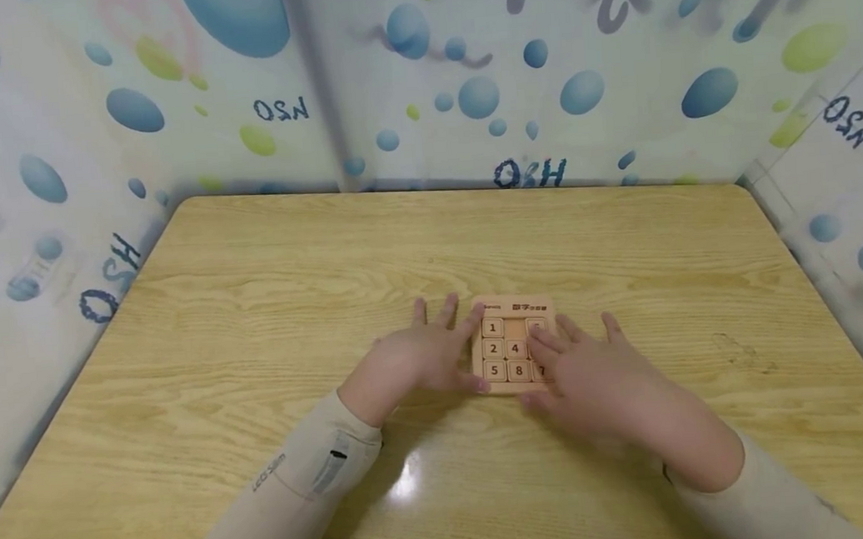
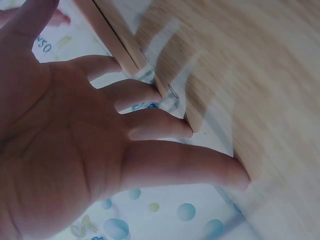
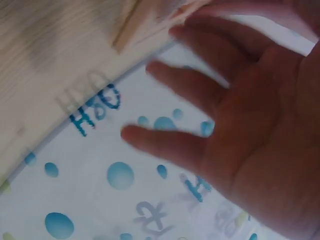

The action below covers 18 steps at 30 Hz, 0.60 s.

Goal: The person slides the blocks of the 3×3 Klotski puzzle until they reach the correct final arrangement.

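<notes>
A square wooden number slide puzzle (image 1: 505,307) lies flat on the table. Tiles marked 1, 2, 4, 5, 8 and 7 can be read, and a bare slot (image 1: 515,328) shows in the top row. My left hand (image 1: 433,357) spreads along the puzzle's left side, its index finger at the upper corner and thumb at the lower one. In the left wrist view its fingers are extended beside the wooden frame (image 2: 107,37). Extended fingers of my right hand (image 1: 597,375) touch the right-hand tiles, partly covering them; its thumb is near the bottom edge.
The wood-grain table (image 1: 289,271) reaches back to a wall sheet (image 1: 427,94) printed with blue and green bubbles and lettering. Similar sheets flank both sides. A glare spot (image 1: 407,476) shows on the tabletop in front of the puzzle.
</notes>
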Tool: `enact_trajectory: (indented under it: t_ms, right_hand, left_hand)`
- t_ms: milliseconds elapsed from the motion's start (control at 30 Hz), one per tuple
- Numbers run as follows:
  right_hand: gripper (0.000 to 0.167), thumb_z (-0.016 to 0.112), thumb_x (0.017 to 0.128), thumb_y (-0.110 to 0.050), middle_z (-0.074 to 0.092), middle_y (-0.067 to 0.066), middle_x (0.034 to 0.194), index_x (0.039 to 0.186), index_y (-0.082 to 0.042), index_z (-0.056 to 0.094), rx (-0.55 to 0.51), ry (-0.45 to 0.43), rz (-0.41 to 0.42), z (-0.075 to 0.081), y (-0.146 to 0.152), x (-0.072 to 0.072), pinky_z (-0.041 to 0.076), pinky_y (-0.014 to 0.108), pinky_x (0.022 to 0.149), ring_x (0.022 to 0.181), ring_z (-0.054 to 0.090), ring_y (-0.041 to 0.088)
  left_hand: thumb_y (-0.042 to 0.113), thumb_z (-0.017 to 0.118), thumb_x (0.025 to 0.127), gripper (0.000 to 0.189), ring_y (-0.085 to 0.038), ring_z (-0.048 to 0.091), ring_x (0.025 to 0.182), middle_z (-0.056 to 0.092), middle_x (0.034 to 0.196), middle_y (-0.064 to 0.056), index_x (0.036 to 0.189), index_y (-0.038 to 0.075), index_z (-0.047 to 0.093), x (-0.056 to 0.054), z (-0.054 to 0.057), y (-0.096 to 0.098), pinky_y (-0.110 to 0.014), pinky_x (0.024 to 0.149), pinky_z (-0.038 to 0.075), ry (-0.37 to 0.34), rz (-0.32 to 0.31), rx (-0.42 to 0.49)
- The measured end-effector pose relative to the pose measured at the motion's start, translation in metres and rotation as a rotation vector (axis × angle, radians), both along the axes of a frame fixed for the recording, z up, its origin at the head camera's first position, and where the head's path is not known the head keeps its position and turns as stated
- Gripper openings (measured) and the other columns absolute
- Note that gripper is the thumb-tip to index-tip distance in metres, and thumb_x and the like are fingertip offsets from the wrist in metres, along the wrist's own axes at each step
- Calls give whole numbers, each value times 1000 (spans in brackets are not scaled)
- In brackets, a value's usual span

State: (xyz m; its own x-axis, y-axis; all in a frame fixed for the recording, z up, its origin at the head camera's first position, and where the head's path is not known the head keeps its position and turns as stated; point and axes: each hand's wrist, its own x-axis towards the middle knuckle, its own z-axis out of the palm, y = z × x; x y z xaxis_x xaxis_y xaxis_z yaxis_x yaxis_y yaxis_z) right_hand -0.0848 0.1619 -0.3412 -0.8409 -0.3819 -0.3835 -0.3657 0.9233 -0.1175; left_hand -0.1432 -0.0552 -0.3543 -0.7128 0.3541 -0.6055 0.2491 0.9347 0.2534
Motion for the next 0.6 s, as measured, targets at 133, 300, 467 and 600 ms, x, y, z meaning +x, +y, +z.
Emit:
enact_trajectory:
  t_ms: [133, 300, 467, 600]
  right_hand:
    - [75, 52, 106, -60, 45, 9, 169, 161, -8, 48, 3, 47, -63, -6, 1, -6, 12, 86, 123, 161, 29, 47]
    - [77, 52, 107, -60, 37, 9, 173, 163, -8, 43, -66, 37, -4, -15, -5, -6, 15, 87, 121, 162, 28, 45]
    - [80, 53, 104, -65, 41, 9, 171, 162, -9, 46, -4, 22, -20, -9, -5, 4, 14, 86, 122, 162, 28, 45]
    - [82, 51, 104, -68, 44, 9, 169, 160, -9, 49, 3, -8, -40, -6, -5, 8, 12, 87, 122, 161, 30, 46]
  left_hand:
    - [68, 72, 91, 111, -46, -12, 165, -17, 179, 3, 170, 44, -3, 0, 0, -1, -95, 108, 22, -2, 3, 3]
    - [67, 73, 91, 111, -46, -12, 164, -17, 179, 3, 170, 43, -2, 0, 1, 1, -95, 108, 20, -5, 6, 12]
    - [67, 72, 92, 111, -48, -12, 164, -16, 179, 2, 170, 43, -2, 1, -1, -1, -96, 107, 21, 0, -3, 21]
    - [67, 71, 92, 110, -48, -12, 164, -17, 179, 2, 170, 43, -3, -1, -2, -2, -96, 106, 21, 3, -11, 20]
